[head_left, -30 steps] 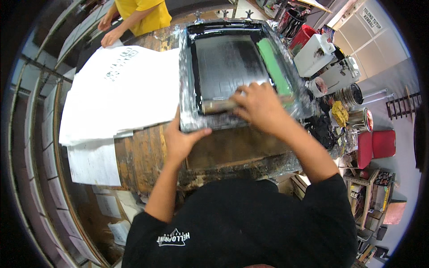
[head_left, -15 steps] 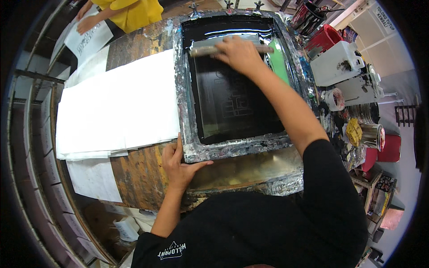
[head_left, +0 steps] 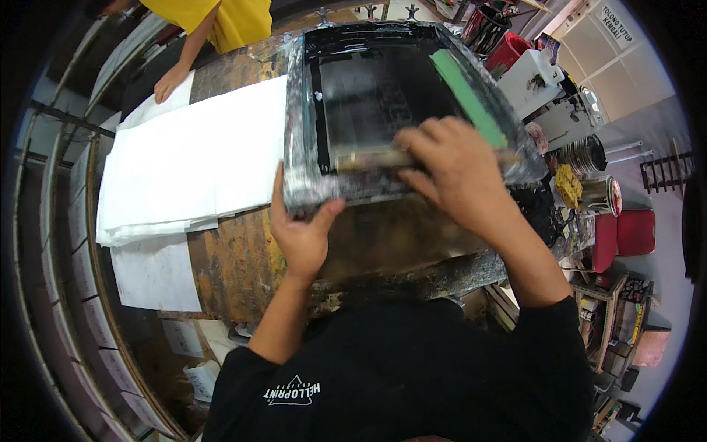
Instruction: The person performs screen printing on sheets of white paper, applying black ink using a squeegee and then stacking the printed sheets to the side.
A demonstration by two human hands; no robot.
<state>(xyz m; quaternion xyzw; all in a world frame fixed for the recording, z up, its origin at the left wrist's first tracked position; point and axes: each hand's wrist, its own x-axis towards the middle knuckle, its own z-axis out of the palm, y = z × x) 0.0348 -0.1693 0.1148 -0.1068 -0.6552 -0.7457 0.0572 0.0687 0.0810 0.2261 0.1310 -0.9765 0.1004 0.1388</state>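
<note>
A screen-printing frame [head_left: 297, 121] with an ink-smeared rim and a dark mesh [head_left: 361, 88] lies before me. Its near edge looks raised off the board, though motion blurs it. My left hand [head_left: 300, 239] grips the near left corner, with the thumb and a finger on either side of it. Close to the near end of the mesh, my right hand [head_left: 460, 177] is closed around a long squeegee [head_left: 368, 160], which lies crosswise and is blurred. Faint lettering shows in the mesh, and green tape [head_left: 468, 96] runs along its right side.
White sheets [head_left: 195, 158] are stacked left of the frame on a stained wooden table [head_left: 236, 265]. Beyond them is another person's hand [head_left: 171, 82] with a yellow garment [head_left: 239, 22]. Jugs [head_left: 526, 81] and cans [head_left: 600, 195] crowd the right; a metal rack [head_left: 92, 243] stands left.
My right hand has pulled the squeegee from the far end of the mesh to the near end. The frame's near edge has come up with my left hand. The other person's hand has moved.
</note>
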